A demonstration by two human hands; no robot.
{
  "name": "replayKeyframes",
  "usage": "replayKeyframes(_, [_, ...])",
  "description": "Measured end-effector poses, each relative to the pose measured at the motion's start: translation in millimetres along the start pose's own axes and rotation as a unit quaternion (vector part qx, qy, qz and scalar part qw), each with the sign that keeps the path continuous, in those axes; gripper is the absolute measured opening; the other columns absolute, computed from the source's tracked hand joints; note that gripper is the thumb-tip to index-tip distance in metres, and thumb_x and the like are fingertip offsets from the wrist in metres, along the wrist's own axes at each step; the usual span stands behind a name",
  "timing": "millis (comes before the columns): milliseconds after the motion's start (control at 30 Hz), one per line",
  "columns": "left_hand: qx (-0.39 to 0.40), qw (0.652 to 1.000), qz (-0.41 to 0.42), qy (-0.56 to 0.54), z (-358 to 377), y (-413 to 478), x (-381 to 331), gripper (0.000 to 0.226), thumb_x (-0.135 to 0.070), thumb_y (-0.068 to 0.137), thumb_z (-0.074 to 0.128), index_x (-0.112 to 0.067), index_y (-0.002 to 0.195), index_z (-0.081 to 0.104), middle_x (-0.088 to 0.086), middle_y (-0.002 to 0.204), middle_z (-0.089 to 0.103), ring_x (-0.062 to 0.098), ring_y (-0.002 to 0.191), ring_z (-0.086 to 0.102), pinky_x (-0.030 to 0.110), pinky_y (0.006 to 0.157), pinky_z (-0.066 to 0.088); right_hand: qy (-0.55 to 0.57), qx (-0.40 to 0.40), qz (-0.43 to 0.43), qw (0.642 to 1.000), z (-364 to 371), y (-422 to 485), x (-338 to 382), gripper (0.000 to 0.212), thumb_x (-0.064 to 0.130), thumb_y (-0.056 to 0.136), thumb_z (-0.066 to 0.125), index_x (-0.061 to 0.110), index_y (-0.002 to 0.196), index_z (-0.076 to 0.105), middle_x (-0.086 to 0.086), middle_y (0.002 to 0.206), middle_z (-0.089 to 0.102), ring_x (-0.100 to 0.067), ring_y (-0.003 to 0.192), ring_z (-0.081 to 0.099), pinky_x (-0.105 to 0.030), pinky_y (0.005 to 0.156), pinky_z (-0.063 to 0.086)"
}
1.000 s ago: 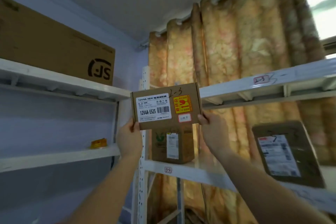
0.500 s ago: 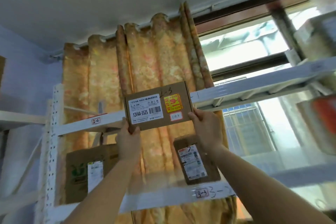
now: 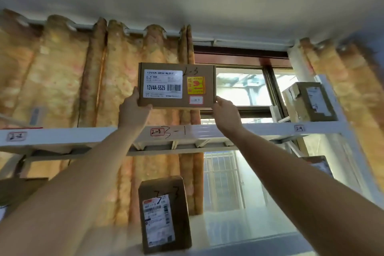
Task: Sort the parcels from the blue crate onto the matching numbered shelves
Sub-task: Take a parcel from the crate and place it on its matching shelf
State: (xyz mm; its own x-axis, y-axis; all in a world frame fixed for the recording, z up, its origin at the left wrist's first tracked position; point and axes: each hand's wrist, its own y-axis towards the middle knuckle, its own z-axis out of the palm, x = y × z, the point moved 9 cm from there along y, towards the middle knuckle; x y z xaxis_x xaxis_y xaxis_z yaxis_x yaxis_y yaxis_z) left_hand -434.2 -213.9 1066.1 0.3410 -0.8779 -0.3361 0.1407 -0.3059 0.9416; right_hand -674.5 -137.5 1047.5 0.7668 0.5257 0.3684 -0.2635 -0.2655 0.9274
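Observation:
A flat brown cardboard parcel (image 3: 204, 85) with a white label reading 12V4A-5525, a yellow sticker and a handwritten 2-3 is raised above the upper white shelf (image 3: 83, 135). My left hand (image 3: 133, 110) grips its lower left corner. My right hand (image 3: 225, 113) holds its lower right corner. The parcel hangs straight above the red-framed tag 2-3 (image 3: 156, 131) on the shelf's front edge. The blue crate is out of view.
Tags 2-2 (image 3: 16, 136) and 2-4 (image 3: 299, 128) mark the same shelf edge. A taped box (image 3: 309, 102) stands at the shelf's right end. On the shelf below stands a brown parcel (image 3: 165, 214) marked 3-3. Patterned curtain and a window lie behind.
The view has swung right and tilted upward. Both hands have lifted the parcel from in front of the shelf edge to above it, over the 2-3 tag.

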Motion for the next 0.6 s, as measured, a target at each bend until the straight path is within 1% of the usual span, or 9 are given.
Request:
replayKeyframes(67, [-0.009,1.0,0.02,0.011,1.4,11.9,12.2,0.05,-0.007,0.086,0.057,-0.023,0.133,0.05,-0.006,0.109,0.062,0.016,0.096,0.056,0.017,0.073,0.043,0.01,0.024,-0.009,1.0,16.0,14.7,-6.6,0.03,0.01,0.093,0.035,0.007,0.103,0.063,-0.003,0.079,0.059,-0.019,0.069,0.05,-0.025,0.053,0.032])
replayKeyframes(100, [-0.011,0.999,0.025,0.017,2.6,16.7,20.9,0.048,-0.006,0.086,0.056,-0.023,0.13,0.052,-0.004,0.109,0.063,0.017,0.095,0.057,0.017,0.07,0.042,0.016,0.037,-0.015,0.999,26.6,20.6,-10.7,0.031,0.011,0.094,0.034,0.007,0.106,0.063,-0.005,0.084,0.061,-0.02,0.073,0.052,-0.026,0.055,0.035])
replayKeyframes(133, [-0.006,0.999,0.028,0.023,4.8,22.6,29.6,0.047,-0.004,0.086,0.055,-0.023,0.129,0.052,-0.002,0.111,0.064,0.019,0.096,0.058,0.02,0.071,0.043,0.024,0.053,-0.02,0.998,38.4,25.8,-14.9,0.031,0.011,0.095,0.035,0.007,0.109,0.063,-0.007,0.09,0.064,-0.021,0.078,0.055,-0.027,0.06,0.04])
replayKeyframes(200, [0.014,0.999,0.02,0.031,9.8,34.2,47.6,0.047,-0.001,0.087,0.049,-0.022,0.129,0.052,0.004,0.117,0.064,0.021,0.101,0.057,0.026,0.075,0.044,0.052,0.092,-0.016,0.994,64.7,35.0,-26.1,0.032,0.012,0.095,0.037,0.008,0.115,0.062,-0.012,0.108,0.066,-0.026,0.094,0.06,-0.035,0.079,0.05])
replayKeyframes(267, [0.04,0.998,0.003,0.04,15.9,45.1,64.8,0.048,0.0,0.09,0.044,-0.022,0.132,0.048,0.006,0.123,0.061,0.021,0.108,0.054,0.029,0.083,0.041,0.076,0.132,-0.01,0.988,90.6,44.6,-37.1,0.032,0.016,0.096,0.04,0.013,0.12,0.06,-0.011,0.117,0.064,-0.027,0.103,0.061,-0.044,0.093,0.05])
replayKeyframes(333, [0.074,0.995,-0.024,0.061,27.5,53.4,83.2,0.048,-0.002,0.092,0.043,-0.019,0.137,0.039,0.006,0.126,0.058,0.022,0.111,0.052,0.032,0.088,0.041,0.079,0.154,-0.003,0.985,111.2,55.4,-49.7,0.032,0.026,0.096,0.043,0.019,0.123,0.058,-0.009,0.119,0.064,-0.029,0.109,0.06,-0.049,0.098,0.046])
replayKeyframes(433, [0.106,0.986,-0.059,0.11,46.5,65.0,106.3,0.05,-0.01,0.094,0.044,-0.014,0.14,0.026,0.007,0.122,0.056,0.023,0.103,0.053,0.034,0.083,0.043,0.06,0.167,0.003,0.984,134.5,71.4,-68.1,0.044,0.04,0.096,0.041,0.026,0.138,0.046,-0.007,0.136,0.054,-0.031,0.125,0.049,-0.05,0.108,0.037])
replayKeyframes(533, [0.114,0.979,-0.088,0.144,62.4,68.7,126.2,0.05,-0.011,0.095,0.045,-0.009,0.14,0.023,0.014,0.129,0.054,0.029,0.113,0.052,0.032,0.084,0.039,0.024,0.173,0.005,0.985,149.5,81.3,-87.0,0.049,0.041,0.096,0.037,0.027,0.143,0.038,-0.008,0.141,0.049,-0.033,0.129,0.044,-0.05,0.11,0.033])
replayKeyframes(600, [0.128,0.969,-0.087,0.193,76.8,68.6,139.6,0.046,-0.014,0.095,0.044,-0.007,0.137,0.026,0.014,0.131,0.053,0.03,0.118,0.051,0.031,0.083,0.037,-0.025,0.154,0.014,0.988,153.7,86.8,-105.7,0.048,0.04,0.096,0.035,0.026,0.141,0.04,-0.009,0.138,0.052,-0.033,0.125,0.047,-0.047,0.107,0.036])
